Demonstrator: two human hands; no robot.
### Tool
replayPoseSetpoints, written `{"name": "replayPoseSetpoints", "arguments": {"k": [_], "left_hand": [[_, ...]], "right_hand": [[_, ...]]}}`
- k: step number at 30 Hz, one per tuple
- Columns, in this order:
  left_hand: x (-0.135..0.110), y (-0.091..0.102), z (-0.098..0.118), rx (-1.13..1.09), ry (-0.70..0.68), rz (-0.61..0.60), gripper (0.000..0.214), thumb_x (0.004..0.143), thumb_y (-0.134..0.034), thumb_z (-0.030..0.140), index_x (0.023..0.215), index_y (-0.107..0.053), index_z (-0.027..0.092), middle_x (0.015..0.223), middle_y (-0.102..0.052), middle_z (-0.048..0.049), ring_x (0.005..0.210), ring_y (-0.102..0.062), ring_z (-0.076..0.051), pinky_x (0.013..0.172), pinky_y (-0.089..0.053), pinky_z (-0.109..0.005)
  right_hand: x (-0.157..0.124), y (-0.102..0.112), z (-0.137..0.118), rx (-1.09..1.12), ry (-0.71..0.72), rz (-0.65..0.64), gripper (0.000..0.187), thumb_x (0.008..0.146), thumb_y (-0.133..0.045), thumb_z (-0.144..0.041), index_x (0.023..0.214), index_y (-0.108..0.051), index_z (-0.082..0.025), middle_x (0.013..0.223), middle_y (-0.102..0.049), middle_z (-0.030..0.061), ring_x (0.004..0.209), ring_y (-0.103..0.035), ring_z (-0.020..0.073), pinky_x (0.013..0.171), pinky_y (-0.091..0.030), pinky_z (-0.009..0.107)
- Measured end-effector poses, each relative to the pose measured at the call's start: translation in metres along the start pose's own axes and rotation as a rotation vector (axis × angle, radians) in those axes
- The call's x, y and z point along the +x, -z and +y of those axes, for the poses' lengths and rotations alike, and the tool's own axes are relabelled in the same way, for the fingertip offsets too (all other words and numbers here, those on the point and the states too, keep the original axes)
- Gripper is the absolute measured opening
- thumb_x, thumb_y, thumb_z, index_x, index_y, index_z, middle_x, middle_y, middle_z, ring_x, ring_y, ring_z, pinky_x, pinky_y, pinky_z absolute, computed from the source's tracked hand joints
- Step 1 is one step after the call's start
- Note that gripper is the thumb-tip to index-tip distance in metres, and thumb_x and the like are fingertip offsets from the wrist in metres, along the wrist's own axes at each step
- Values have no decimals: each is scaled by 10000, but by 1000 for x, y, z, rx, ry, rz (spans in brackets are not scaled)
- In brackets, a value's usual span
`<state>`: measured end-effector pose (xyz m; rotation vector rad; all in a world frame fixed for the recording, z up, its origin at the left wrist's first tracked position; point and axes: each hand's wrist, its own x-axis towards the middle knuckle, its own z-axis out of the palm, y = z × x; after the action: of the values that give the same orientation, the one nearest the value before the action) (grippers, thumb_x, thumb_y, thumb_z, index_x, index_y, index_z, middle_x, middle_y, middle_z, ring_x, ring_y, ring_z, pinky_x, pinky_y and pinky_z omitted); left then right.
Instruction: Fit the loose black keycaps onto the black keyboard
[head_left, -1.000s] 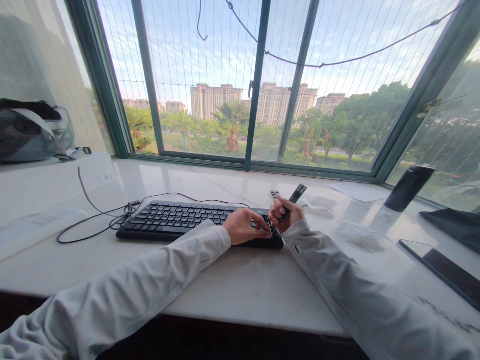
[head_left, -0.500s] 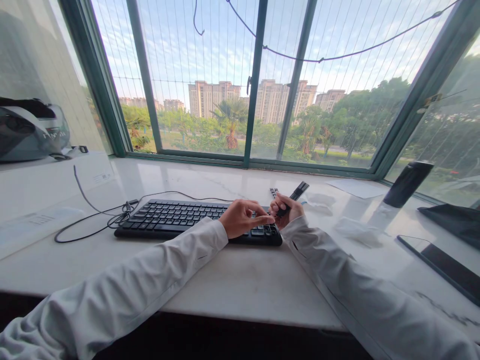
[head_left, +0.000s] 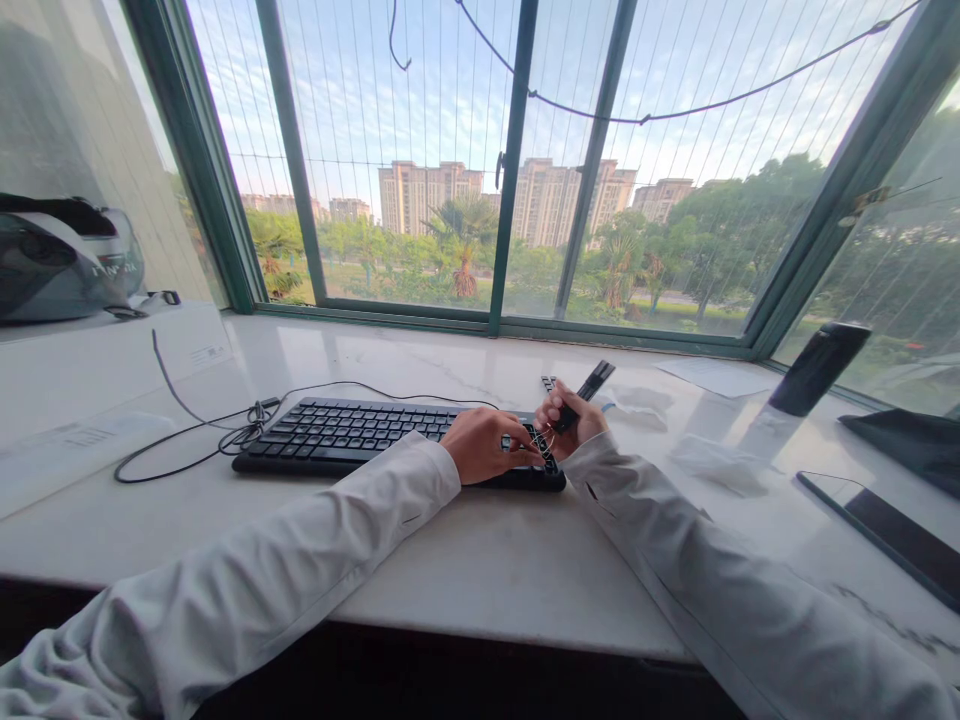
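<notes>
Both hands work at the right end of the black keyboard (head_left: 375, 440). Right hand (head_left: 574, 425) is closed around a slim black tool (head_left: 589, 385), which sticks up and away from the fist toward the window; its lower end looks like a thin wire loop sitting over the keys, too small to make out for sure. Left hand (head_left: 484, 445) has fingers curled, fingertips (head_left: 525, 455) down on the rightmost keys, just beside the tool's lower end. Cannot tell if it's pinching a keycap or only pressing. The two hands are nearly touching over the numpad area. White sleeves on both arms.

Keyboard lies flat on a white marble sill (head_left: 465, 570), long side roughly parallel to the window. Its cable (head_left: 195, 430) runs off the left end in a loose bundle, then loops across the sill. A few small dark pieces (head_left: 549, 382) sit on the sill just behind the keyboard's right end, near the tool tip.

Further right: crumpled white tissue (head_left: 705, 460), sheet of paper (head_left: 709, 377) near the window frame, dark cylindrical bottle (head_left: 817, 368) standing tilted in this view, phone (head_left: 885, 535) flat with screen dark, dark cloth (head_left: 907, 445) at the far right edge.

Left side: white box (head_left: 97, 370) with a helmet (head_left: 64, 260) on top, well apart from the keyboard.
</notes>
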<state>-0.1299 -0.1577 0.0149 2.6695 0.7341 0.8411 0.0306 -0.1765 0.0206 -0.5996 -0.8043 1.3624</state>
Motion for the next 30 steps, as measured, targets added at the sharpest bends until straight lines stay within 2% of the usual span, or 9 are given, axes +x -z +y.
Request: {"name": "replayPoseSetpoints", "arguments": {"k": [7,9,13,16,23,30], "left_hand": [[0,-2,-4,-13,50,-66,261,760,-628,485,843,-764,278,759,-682,21,702,-585,-122,639,-387,-207],[1,-3,-6,-19,66,-70,247,762,-627,467,844,-765,279,761,-685,23,696,-583,-121,638,-390,-206],[1,-3,-6,-45,105,-86,264,757,-620,460,866,-767,269,778,-694,13,685,-576,-123,644,-398,-207],[1,-2,-6,-72,112,-95,282,753,-615,464,867,-769,257,786,-698,1,699,-579,-131,664,-408,-209],[2,0,-5,-151,180,-149,330,712,-637,495,879,-773,246,763,-703,-6,677,-574,-134,637,-409,-211],[4,0,-5,-181,271,-168,380,683,-646,519,883,-780,224,685,-688,-15,626,-559,-137,574,-389,-220]], "right_hand": [[0,-1,1,-16,45,54,460,604,-808,-439,558,-420,-195,403,-330,-92,418,-429,61,442,-445,166],[0,-2,1,-27,37,37,461,619,-798,-444,567,-412,-196,396,-306,-104,372,-373,48,392,-403,162],[-2,-2,-3,-52,-29,-12,433,679,-750,-442,579,-405,-200,370,-277,-117,294,-233,31,291,-239,168],[-3,-1,-5,-54,-61,-45,399,715,-711,-414,568,-407,-201,348,-292,-107,277,-221,40,279,-179,183],[-4,4,-2,-61,-132,-87,386,750,-647,-389,536,-379,-212,313,-267,-99,265,-206,58,286,-188,205],[-5,5,-1,-63,-164,-85,494,746,-629,-416,454,-285,-214,288,-255,-79,265,-218,67,312,-268,223]]}}
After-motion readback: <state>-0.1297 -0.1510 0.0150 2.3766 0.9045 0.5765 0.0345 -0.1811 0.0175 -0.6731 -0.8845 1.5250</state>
